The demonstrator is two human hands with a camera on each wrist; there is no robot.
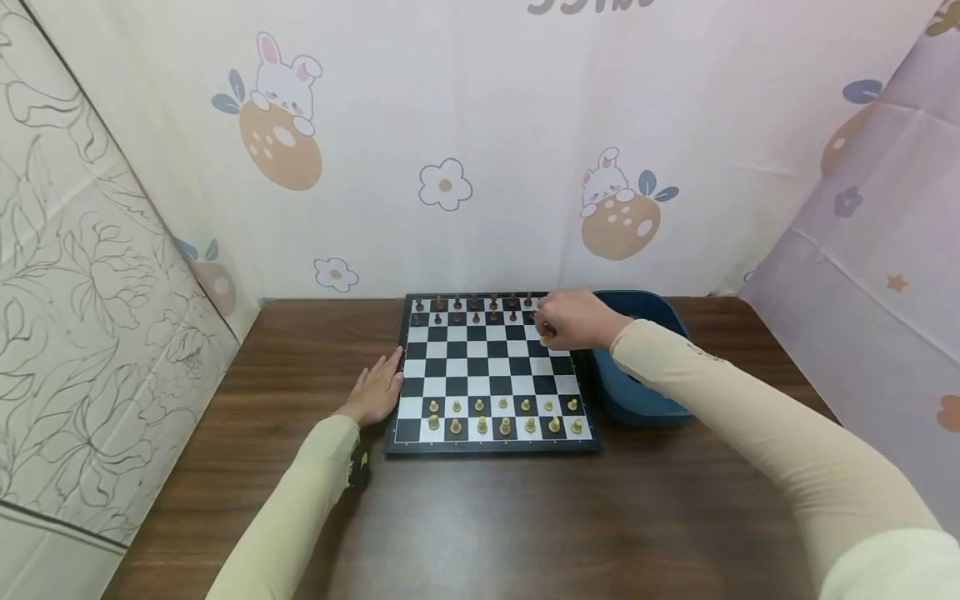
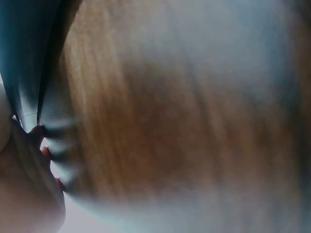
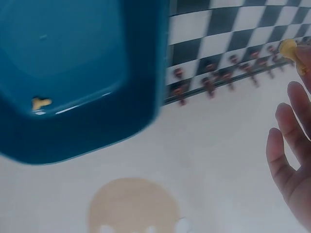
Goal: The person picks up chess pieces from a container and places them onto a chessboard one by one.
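Observation:
A black-and-white chessboard (image 1: 467, 367) lies on the table. Beside its left edge is my left hand (image 1: 375, 392), fingers extended and fingertips at the border. Over the far right part of the board, my right hand (image 1: 576, 320) pinches a pale yellow chess piece (image 3: 287, 48) between thumb and finger, its other fingers loosely spread. Dark brown chess pieces (image 1: 474, 317) stand in two rows at the far side. Two rows of pale yellow chess pieces (image 1: 504, 425) occupy the near side, with both leftmost squares bare. The left wrist view is mostly blurred wood.
Against the board's right side stands a blue bin (image 1: 637, 408), partly covered by my right forearm. One yellow chess piece (image 3: 41, 103) lies inside it. A patterned curtain (image 1: 450, 242) hangs behind the wooden table (image 1: 480, 517), and more fabric encloses both sides.

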